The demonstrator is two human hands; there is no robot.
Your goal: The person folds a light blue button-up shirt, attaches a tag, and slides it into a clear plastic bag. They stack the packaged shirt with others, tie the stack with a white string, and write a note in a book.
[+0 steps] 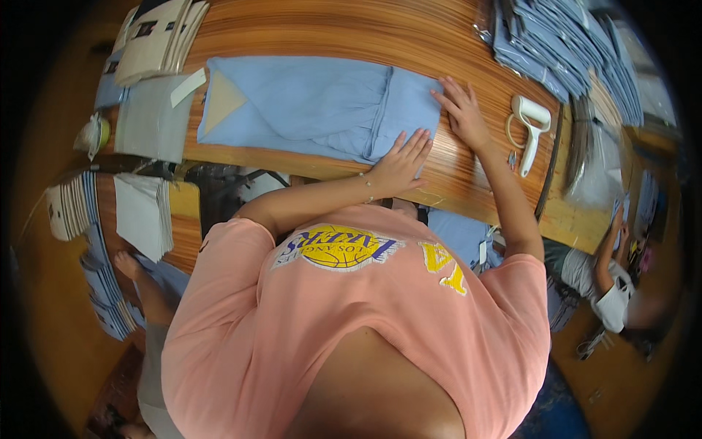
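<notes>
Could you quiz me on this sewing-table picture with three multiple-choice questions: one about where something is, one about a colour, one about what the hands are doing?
1. Where does the white hand tool lie?
A. on the blue garment
B. on the wooden table, to the right of the right hand
C. on the floor

2. What colour is the garment under the hands?
A. light blue
B. red
C. black

3. How are the left hand and right hand placed?
A. clenched around scissors
B. lifted off the table
C. flat, fingers spread

Answers: 1 B, it rests on the bare table; 2 A, the cloth is pale blue; 3 C, both palms press down at the garment's edge.
</notes>
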